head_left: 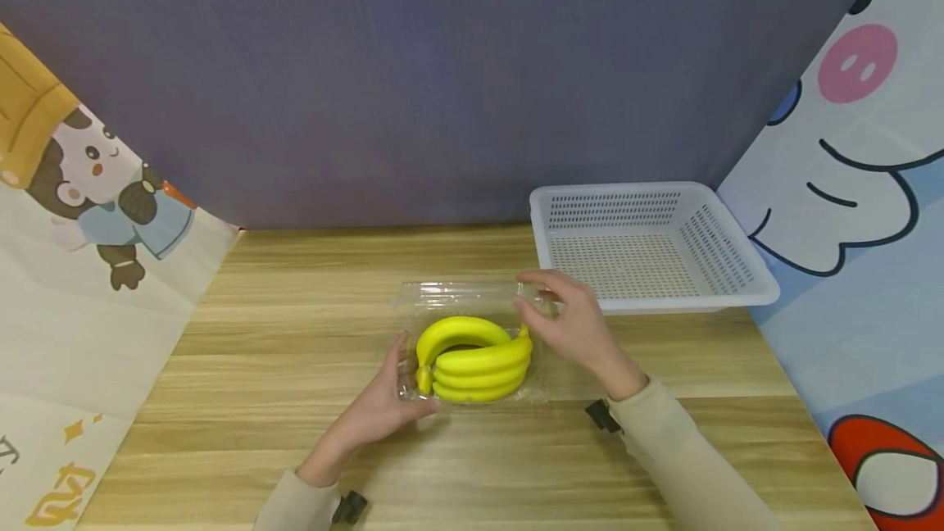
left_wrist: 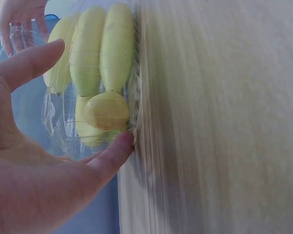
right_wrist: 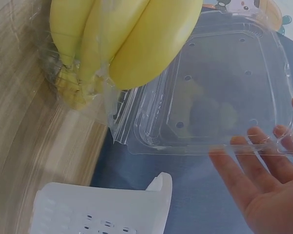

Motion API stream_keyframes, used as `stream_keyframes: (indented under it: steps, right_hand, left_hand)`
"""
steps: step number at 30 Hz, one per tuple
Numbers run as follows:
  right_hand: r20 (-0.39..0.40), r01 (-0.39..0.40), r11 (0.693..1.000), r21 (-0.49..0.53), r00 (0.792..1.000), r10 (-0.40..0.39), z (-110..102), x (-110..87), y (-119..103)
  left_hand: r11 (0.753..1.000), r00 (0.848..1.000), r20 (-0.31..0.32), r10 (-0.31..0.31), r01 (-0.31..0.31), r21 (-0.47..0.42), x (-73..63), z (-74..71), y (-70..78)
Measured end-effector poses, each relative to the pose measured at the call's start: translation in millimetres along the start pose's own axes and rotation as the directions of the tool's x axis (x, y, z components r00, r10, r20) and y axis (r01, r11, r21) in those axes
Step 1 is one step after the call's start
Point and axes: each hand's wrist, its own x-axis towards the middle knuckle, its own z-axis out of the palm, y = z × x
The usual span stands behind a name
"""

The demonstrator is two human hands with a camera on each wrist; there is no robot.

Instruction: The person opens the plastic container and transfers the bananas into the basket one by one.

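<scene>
A clear plastic clamshell container (head_left: 542, 383) stands on the wooden table with its lid (right_wrist: 210, 83) raised at the back. Yellow bananas (head_left: 479, 363) lie in its base, several side by side and one curved behind them. My left hand (head_left: 379, 408) spreads its fingers around the container's left front corner; in the left wrist view a fingertip touches the low edge near the table. My right hand (head_left: 575, 322) holds the lid at its right edge, thumb on one side and fingers on the other, as the right wrist view shows.
A white perforated basket (head_left: 656, 303) stands at the back right, close behind the right hand. A dark grey panel (head_left: 369, 105) rises at the table's far edge. Printed cartoon sheets (head_left: 878, 187) flank the table (head_left: 258, 334) on both sides.
</scene>
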Motion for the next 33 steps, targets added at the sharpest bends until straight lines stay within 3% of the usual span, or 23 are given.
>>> stream_keyframes:
  steps: [10, 33]
  right_hand:
    - [-0.036, -0.045, 0.999, 0.003, 0.998, 0.045, -2, 5.3, 1]
    - [-0.042, -0.127, 0.983, 0.133, 0.990, 0.133, -4, 16.9, 6]
  left_hand:
    - [0.999, 1.000, -0.005, -0.015, 0.016, 0.030, 1.7, 0.3, -3.0]
    - [1.000, 1.000, -0.005, 0.002, -0.002, 0.013, 0.2, 0.6, -0.3]
